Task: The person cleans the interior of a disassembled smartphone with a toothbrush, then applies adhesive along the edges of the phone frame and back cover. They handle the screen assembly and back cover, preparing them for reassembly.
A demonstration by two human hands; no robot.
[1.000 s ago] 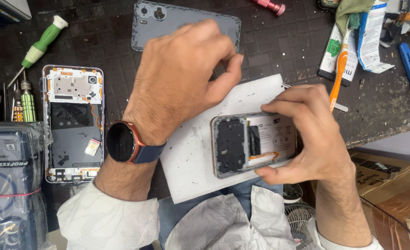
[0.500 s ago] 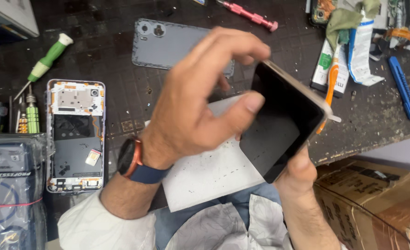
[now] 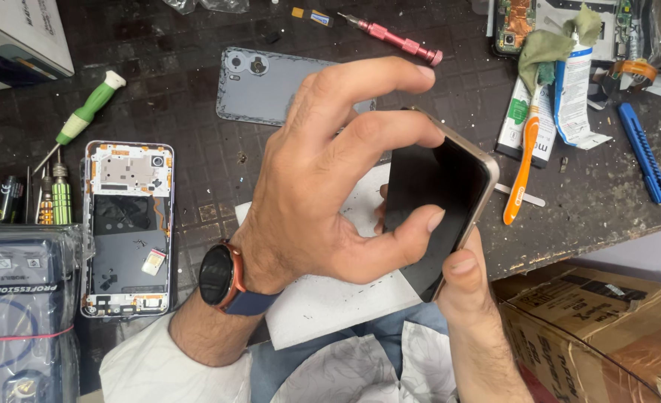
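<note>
Held tilted above the white sheet (image 3: 330, 306), screen side up: gold-edged phone (image 3: 439, 205) pinched between left hand (image 3: 323, 186) fingertips and gripped from below by right hand (image 3: 465, 280), apparently mid-inspection, next calling for a steady turn.

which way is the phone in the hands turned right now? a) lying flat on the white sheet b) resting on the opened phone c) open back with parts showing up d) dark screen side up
d: the phone is lifted and tilted above the white sheet, its dark screen facing the camera, the left hand pinching it and the right hand supporting it from below.
</note>
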